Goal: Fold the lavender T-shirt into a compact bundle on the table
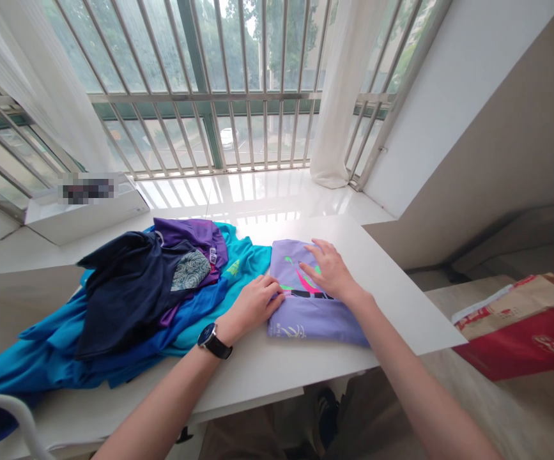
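A lavender T-shirt [315, 319] with pink, green and black print lies folded into a rough rectangle on the white table [401, 306]. My left hand [256, 300], with a black watch [214, 340] on its wrist, rests at the shirt's left edge, fingers bent against the cloth; whether they pinch it is hidden. Over the shirt's upper right part lies my right hand [327, 268], its fingers spread flat. Left of the shirt sits a loose pile: a dark navy garment [123, 287] on top, a purple one [195, 233] behind it, and blue and turquoise clothes [243, 255] underneath.
A white box [89, 214] stands at the back left by the barred window [238, 96]. White curtains [337, 96] hang on both sides. Right of the table is a red and tan paper bag [530, 326]. A white curved rail [8, 409] shows at lower left.
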The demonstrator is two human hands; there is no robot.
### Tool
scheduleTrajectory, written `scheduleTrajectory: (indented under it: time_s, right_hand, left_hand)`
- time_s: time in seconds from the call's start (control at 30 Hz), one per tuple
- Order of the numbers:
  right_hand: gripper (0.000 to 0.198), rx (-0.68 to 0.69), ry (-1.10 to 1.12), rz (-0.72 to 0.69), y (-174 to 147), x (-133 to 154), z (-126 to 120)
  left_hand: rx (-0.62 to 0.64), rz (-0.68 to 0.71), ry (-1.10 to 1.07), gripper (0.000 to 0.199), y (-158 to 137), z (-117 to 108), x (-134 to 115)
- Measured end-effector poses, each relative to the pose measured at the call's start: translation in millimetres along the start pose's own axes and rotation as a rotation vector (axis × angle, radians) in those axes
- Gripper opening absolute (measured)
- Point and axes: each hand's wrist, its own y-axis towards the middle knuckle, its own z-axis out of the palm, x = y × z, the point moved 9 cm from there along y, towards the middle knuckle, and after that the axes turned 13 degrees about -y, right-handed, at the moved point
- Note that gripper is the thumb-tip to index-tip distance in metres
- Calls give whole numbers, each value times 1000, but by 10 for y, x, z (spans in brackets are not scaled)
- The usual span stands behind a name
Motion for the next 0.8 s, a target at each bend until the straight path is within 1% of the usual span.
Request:
scheduleTrajectory:
  time_s: [0.1,0.2,0.3,0.4,0.47,0.57,0.67,0.73,0.8]
  right_hand:
    - [59,104,-72,-15,179,37,355]
    - [61,148,-104,-25,215,-18,627]
    - [63,127,-118,-20,208,-94,719]
    - [61,105,-98,-9,200,-144,705]
    - [60,110,-95,-15,197,-150,691]
    - [61,141,-115,-18,191,-151,690]
    - [60,155,-125,-10,186,-150,678]
    - [60,159,-129,-13,183,-140,664]
    - [60,171,-139,-19,178,-130,653]
  left_hand:
    - [1,2,16,22,-1,-2,-6]
    - [-5,7,20,23,-2,-10,-19]
    - [2,11,38,24,-14,-4,-26]
    - [20,14,59,25,-15,-9,-32]
    - [59,17,81,25,31,-16,-43]
    - [108,29,161,28,240,-67,-57]
    - [65,25,253,26,612,-170,18]
    - [12,-24,288,21,870,-211,173]
    - [-13,-108,301,23,1067,-190,396]
